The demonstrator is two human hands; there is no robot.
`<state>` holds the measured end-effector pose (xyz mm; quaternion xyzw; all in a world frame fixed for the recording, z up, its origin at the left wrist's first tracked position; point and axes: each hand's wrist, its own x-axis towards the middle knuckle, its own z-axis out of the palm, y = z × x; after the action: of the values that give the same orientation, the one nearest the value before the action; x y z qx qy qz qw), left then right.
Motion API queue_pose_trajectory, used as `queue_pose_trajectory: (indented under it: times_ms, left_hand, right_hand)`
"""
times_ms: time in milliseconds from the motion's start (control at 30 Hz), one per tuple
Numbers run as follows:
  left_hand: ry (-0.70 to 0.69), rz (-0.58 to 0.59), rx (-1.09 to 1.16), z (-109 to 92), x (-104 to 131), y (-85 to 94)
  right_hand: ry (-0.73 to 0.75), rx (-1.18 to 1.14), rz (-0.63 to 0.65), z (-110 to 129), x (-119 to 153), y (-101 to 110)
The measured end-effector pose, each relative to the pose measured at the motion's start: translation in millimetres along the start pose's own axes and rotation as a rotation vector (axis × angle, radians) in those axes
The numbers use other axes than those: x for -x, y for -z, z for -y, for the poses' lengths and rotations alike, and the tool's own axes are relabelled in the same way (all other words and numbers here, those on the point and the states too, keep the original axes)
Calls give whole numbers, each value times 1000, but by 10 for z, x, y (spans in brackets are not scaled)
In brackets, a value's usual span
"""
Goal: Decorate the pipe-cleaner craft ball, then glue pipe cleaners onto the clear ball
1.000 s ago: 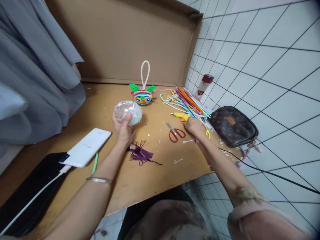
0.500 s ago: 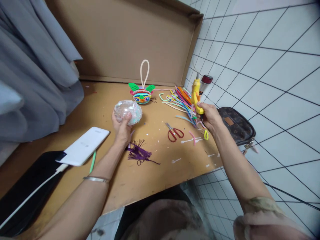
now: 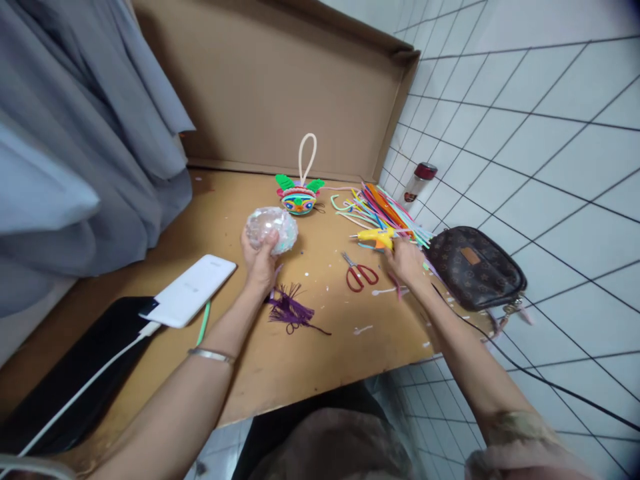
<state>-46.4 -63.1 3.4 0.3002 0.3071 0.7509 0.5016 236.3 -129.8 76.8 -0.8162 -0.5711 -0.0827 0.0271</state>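
In the head view, the left hand (image 3: 258, 268) is gripping a clear, shimmering ball (image 3: 273, 225), its thumb pressing on the near side while most of its other fingers are staying out of sight. The ball is sitting in that hand above the middle of the desk (image 3: 330, 363). The right hand (image 3: 406, 260) is closing around the handle of a yellow glue gun (image 3: 375, 237), whose nozzle is pointing left; whether the gun is touching the desk, one cannot tell. Between the hands, and a little nearer the person, red-handled scissors (image 3: 352, 264) are lying with their tips pointing away. A purple tassel (image 3: 291, 308) is lying just beside the left wrist. Behind the ball, a colourful ornament (image 3: 299, 200) with green ears is resting, its white loop (image 3: 301, 160) standing upright. Loose stems (image 3: 385, 208) of many colours are lying in a heap behind the gun, and a red-capped bottle (image 3: 416, 189) is standing beyond them. To the right, a brown bag (image 3: 477, 267) is resting near the right hand. At left, a white phone (image 3: 195, 291) is lying partly over a black case (image 3: 113, 330).
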Motion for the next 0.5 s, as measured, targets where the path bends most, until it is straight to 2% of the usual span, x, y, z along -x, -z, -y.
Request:
queue_pose_trajectory:
  times_ms: [133,267,400,500]
  left_hand:
    - [4,-5,3,16,-11,-2]
    - [15,-10,-9,6,-5,4]
    - [0,13,-28,8,-3,16]
    - [3,27,-35,19,-12,18]
  right_hand:
    - [-45,59,41,-11,4,-212]
    - [-80,-6,51,48,-46,-223]
    - [-99,-167,-19,42,-115,-196]
    - [-166,-294,-86,-40,-207,-216]
